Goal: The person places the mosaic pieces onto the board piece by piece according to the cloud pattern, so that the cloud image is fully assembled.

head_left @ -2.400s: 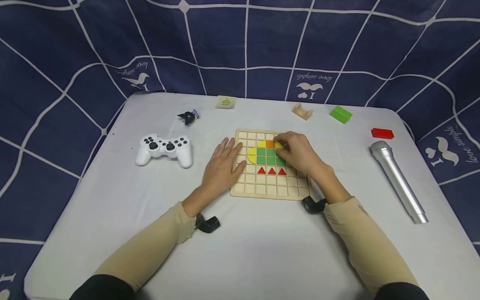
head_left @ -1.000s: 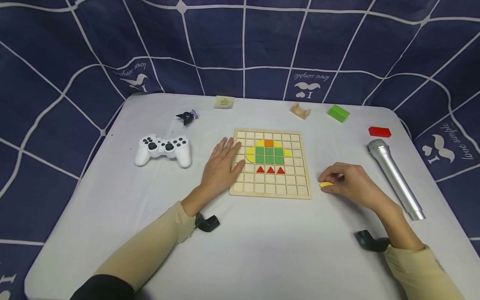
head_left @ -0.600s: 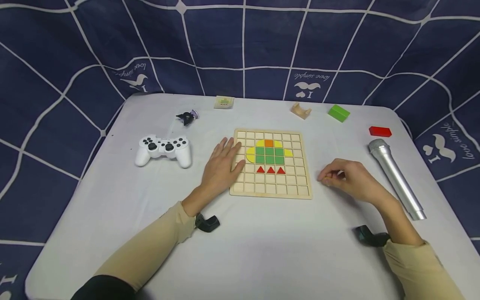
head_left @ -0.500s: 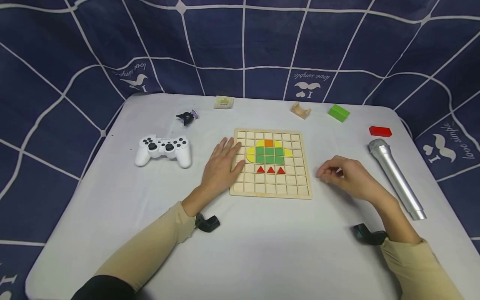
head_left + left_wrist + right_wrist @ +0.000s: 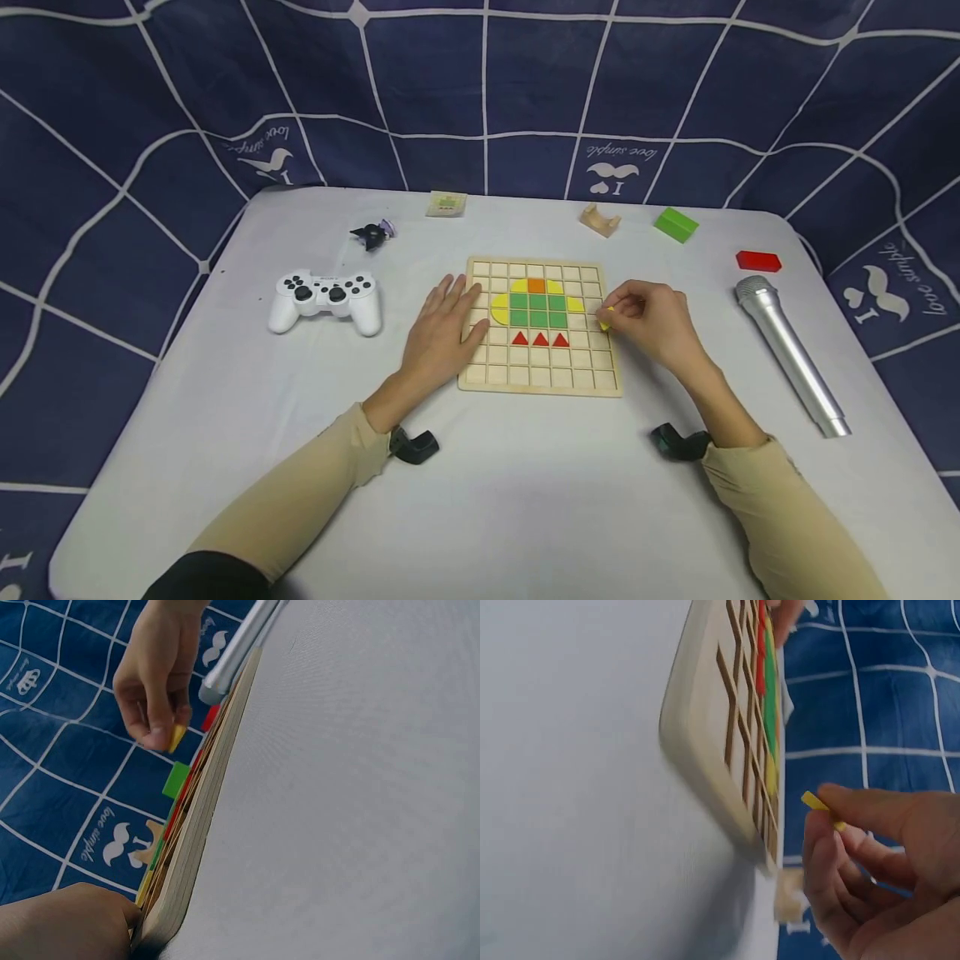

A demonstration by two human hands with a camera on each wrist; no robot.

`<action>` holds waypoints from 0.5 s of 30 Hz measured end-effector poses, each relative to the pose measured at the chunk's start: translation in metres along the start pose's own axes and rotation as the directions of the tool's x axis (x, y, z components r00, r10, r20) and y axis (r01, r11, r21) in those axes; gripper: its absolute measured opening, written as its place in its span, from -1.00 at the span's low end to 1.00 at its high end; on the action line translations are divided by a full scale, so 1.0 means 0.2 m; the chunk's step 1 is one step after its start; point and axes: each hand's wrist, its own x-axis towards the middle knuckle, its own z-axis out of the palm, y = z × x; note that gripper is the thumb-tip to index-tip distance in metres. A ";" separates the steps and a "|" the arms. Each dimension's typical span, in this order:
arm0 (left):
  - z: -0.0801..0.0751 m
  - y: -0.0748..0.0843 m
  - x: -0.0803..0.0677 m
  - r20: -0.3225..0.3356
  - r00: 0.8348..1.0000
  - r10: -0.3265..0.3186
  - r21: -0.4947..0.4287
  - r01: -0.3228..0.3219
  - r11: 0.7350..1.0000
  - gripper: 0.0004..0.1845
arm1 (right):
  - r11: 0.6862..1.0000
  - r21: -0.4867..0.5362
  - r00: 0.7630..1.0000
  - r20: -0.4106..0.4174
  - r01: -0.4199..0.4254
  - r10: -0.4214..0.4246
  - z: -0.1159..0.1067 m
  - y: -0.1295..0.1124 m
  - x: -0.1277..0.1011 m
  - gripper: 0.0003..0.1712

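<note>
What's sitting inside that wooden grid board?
Inside the wooden grid board: green squares, yellow curved pieces, an orange square, red triangles. The left hand covers its left edge.

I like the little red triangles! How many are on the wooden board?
3. The red triangles sit side by side in one row on the wooden board, just below the green squares. None seems hidden.

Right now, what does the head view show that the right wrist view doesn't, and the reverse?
Only the head view shows the left hand resting flat on the grid board's left edge, plus the white game controller and silver microphone. Only the right wrist view shows the board's raised dividers edge-on. Both show the right hand pinching a small yellow piece beside the board.
</note>
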 end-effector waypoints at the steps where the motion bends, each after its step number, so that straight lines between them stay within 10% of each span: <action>1: 0.00 0.00 0.00 0.000 1.000 0.000 0.000 0.000 1.000 -0.32 | 1.000 0.027 1.000 0.001 -0.006 0.006 0.02 -0.01 0.01 -0.88; 15: 0.00 -0.01 0.00 -0.010 1.000 0.005 0.003 -0.005 1.000 -0.32 | 0.999 -0.033 0.999 0.026 0.039 -0.038 0.13 -0.08 0.03 -0.84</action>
